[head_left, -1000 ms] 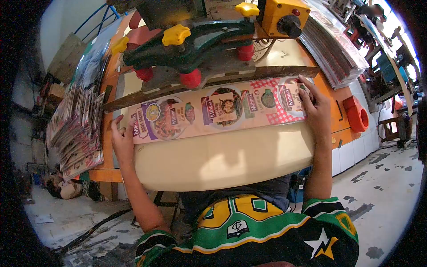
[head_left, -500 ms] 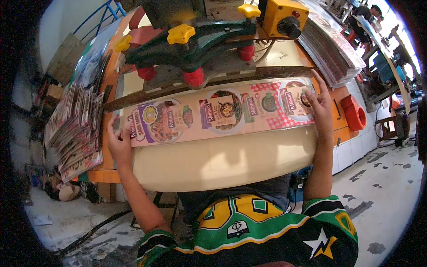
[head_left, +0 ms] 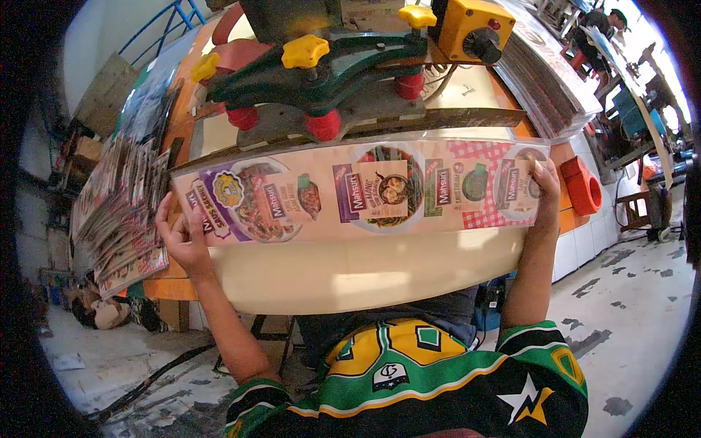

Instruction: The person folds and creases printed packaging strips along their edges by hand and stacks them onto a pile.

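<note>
A long printed strip (head_left: pixel 299 212) with food pictures and a clear, shiny border stretches between my two hands. My left hand (head_left: pixel 186 237) pinches its left end, fingers bent around the edge. At the other end my right hand (head_left: pixel 544 191) grips the corner, thumb on the printed face. Just beyond the strip's far edge runs the long metal bar (head_left: pixel 475 118) of a green press (head_left: pixel 365 69) with yellow knobs and red cylinders. Under the strip lies a cream-coloured board (head_left: pixel 365 274) with a rounded near edge.
Many printed sheets (head_left: pixel 124 212) lie in a fanned stack on the left. A tall sheet stack (head_left: pixel 558 87) stands at the back right. An orange-red ring-shaped part (head_left: pixel 582 186) sits near the table's right edge. Behind the press is a yellow control box (head_left: pixel 473 33). Other people are in the background.
The strip has come off the board and up toward me, its far edge now in front of the metal bar. My hands have moved apart, and my right hand now grips the end.
</note>
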Demonstrator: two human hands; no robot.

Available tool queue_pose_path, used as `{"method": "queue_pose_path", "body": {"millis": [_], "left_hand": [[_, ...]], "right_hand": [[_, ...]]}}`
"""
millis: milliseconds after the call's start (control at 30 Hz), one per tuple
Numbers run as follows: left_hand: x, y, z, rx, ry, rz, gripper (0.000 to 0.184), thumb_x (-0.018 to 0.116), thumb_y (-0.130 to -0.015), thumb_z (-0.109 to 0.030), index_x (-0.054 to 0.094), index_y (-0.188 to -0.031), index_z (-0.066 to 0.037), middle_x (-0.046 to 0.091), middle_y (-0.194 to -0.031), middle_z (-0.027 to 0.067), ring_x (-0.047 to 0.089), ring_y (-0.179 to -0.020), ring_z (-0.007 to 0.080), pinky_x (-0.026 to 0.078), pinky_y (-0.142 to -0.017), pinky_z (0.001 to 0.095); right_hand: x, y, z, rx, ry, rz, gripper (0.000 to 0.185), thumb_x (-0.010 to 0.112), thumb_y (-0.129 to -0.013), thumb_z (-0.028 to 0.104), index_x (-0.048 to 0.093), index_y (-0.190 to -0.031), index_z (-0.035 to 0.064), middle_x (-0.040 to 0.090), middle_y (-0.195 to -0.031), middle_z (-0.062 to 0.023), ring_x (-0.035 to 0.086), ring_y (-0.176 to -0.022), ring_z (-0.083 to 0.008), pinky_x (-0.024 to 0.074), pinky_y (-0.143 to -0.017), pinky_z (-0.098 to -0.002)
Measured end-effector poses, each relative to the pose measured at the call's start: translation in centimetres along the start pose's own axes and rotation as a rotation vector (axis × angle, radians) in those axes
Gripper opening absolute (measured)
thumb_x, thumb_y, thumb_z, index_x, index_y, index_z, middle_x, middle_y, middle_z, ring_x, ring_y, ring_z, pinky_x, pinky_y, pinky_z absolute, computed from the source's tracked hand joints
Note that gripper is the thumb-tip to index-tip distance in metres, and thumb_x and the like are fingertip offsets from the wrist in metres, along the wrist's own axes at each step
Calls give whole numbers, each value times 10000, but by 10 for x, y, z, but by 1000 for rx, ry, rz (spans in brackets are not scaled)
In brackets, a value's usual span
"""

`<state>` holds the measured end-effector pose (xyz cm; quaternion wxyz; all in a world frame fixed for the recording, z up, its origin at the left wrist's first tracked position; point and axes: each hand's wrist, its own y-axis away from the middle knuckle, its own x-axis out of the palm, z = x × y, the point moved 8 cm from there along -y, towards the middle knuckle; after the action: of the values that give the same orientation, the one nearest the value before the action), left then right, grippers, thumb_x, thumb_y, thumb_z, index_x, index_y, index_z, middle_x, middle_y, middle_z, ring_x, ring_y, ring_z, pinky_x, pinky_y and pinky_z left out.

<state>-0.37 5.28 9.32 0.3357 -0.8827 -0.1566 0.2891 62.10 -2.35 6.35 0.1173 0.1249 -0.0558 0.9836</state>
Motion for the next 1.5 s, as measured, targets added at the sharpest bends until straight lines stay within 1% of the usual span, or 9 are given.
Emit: {"method": "queue_pose_path", "body": {"millis": [233,567,667,733,900,1000,1100,1267,1500], "left_hand": [[-6,10,13,-183,407,-104,617,679,-958,-148,362,-1475,-29,617,-1272,206,639,-1073,191,515,-909,297],[-10,10,16,-152,271,-120,628,677,-958,-156,356,-1476,-2,571,-1342,186,599,-1151,220,488,-979,325],[-11,12,30,-147,255,-103,595,650,-974,-131,357,-1472,11,524,-1406,112,611,-1117,205,496,-950,309],[-10,11,27,-156,269,-101,588,644,-976,-126,358,-1471,11,525,-1405,108,607,-1126,209,495,-955,310],[-9,5,3,-87,210,-138,579,636,-981,-127,362,-1475,0,524,-1399,139,626,-1019,151,502,-862,264],[-17,1,8,12,50,-66,594,651,-981,-175,364,-1479,-23,616,-1270,159,632,-1020,160,500,-864,272],[-6,4,11,-153,279,-85,593,647,-989,-200,362,-1486,-43,674,-1136,165,628,-1038,170,503,-878,284],[-17,1,8,115,-91,-45,578,641,-996,-189,367,-1485,-46,646,-1209,172,625,-1085,196,509,-878,287],[-9,4,3,-51,113,-100,550,618,-1006,-145,367,-1486,-49,664,-1171,195,630,-1081,208,517,-908,307]], "right_hand": [[-1,5,5,-113,-11,-101,530,700,-826,331,575,-1172,-52,701,-957,-124,711,-791,-196,599,-717,-319],[-4,5,4,-134,21,-109,504,706,-822,368,598,-1118,-26,690,-932,-118,686,-765,-190,568,-679,-308],[9,10,10,-133,48,-170,493,713,-810,383,613,-1073,-22,690,-919,-113,683,-756,-183,558,-659,-302],[5,6,7,-97,-28,-51,430,703,-808,269,649,-1118,-25,723,-975,-124,722,-827,-191,595,-736,-311],[12,13,12,-74,-6,-93,428,687,-824,259,609,-1145,-11,709,-1003,-118,707,-834,-190,589,-748,-325],[18,10,16,-29,18,-39,428,687,-807,244,614,-1139,-16,714,-998,-125,705,-818,-179,588,-741,-317],[18,9,14,-51,-39,34,456,729,-824,291,680,-1119,-54,737,-984,-129,716,-806,-175,576,-754,-301],[18,8,13,-42,-18,105,432,721,-827,268,685,-1120,-47,736,-986,-122,710,-816,-166,562,-756,-284],[24,10,16,-40,-86,36,417,756,-780,262,697,-1063,-39,739,-933,-107,710,-761,-156,586,-704,-282]]}}
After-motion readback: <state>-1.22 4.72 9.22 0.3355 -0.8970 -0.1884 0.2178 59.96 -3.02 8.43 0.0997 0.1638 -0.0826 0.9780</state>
